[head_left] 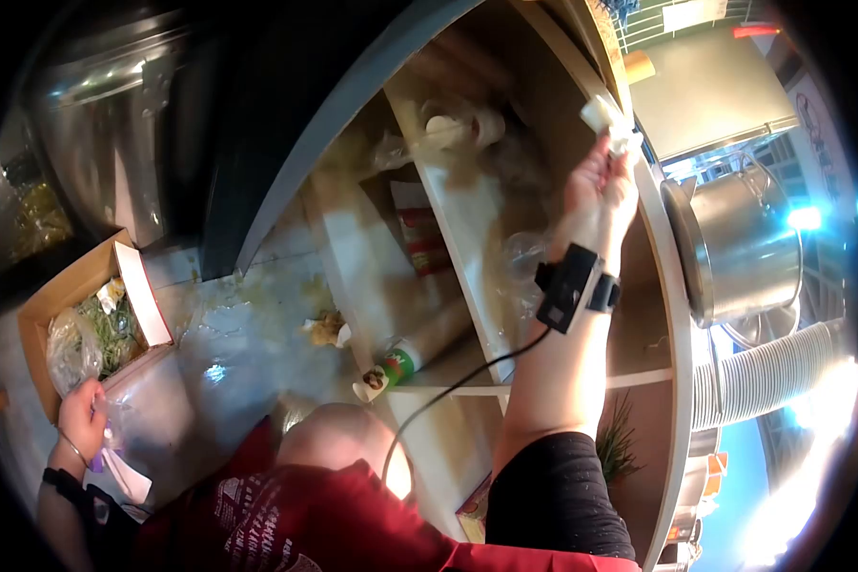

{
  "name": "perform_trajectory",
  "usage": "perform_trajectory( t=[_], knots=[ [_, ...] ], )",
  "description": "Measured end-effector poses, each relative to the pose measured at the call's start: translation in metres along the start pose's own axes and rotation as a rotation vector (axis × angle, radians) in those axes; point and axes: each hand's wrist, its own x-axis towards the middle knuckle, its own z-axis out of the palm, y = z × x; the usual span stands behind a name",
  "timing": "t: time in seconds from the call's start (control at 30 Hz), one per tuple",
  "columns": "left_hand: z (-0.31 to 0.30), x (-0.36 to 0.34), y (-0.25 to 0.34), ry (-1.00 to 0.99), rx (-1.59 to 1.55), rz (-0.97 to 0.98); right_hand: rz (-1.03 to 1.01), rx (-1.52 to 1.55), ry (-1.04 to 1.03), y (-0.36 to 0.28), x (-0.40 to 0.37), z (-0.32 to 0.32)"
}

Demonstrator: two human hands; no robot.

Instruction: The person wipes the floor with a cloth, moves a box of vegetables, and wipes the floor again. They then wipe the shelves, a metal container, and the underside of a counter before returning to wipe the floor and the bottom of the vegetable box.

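Observation:
My right hand [602, 181] is raised at the upper right, its fingers closed on a crumpled white tissue [612, 126] near the edge of the wooden shelf unit [675, 334]. At the lower left, my left hand [83, 419] is closed on a clear plastic bag [116, 443] with a purple strip, beside the corner of an open cardboard box [143, 291]. Green leafy scraps [110, 338] and clear plastic lie inside the box.
Shelf compartments hold plastic bags [462, 126] and a red packet [419, 229]. A green and white tube [388, 372] lies at the shelf's lower edge. Food scraps [326, 330] lie on the wet floor [229, 324]. A steel pot [748, 248] and stacked plates [763, 374] stand at right.

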Motion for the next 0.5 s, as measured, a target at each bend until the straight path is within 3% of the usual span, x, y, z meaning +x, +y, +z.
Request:
perform_trajectory(
  t=[0.23, 0.3, 0.37, 0.43, 0.5],
  knots=[
    [-0.001, 0.014, -0.021, 0.032, -0.128, 0.097, -0.118, -0.188, 0.100, -0.053, -0.070, -0.011],
    [-0.005, 0.015, -0.024, 0.004, -0.118, 0.065, -0.156, -0.367, -0.063, -0.056, -0.090, -0.015],
    [-0.006, 0.016, -0.025, -0.002, -0.122, 0.076, -0.391, -0.711, -0.162, -0.054, -0.101, 0.002],
    [-0.005, 0.015, -0.025, -0.004, -0.125, 0.093, -0.663, -1.194, -0.440, -0.060, -0.083, 0.007],
    [-0.004, 0.016, -0.028, 0.023, -0.114, 0.120, -1.041, -1.857, -0.404, -0.059, -0.071, 0.021]
  ],
)
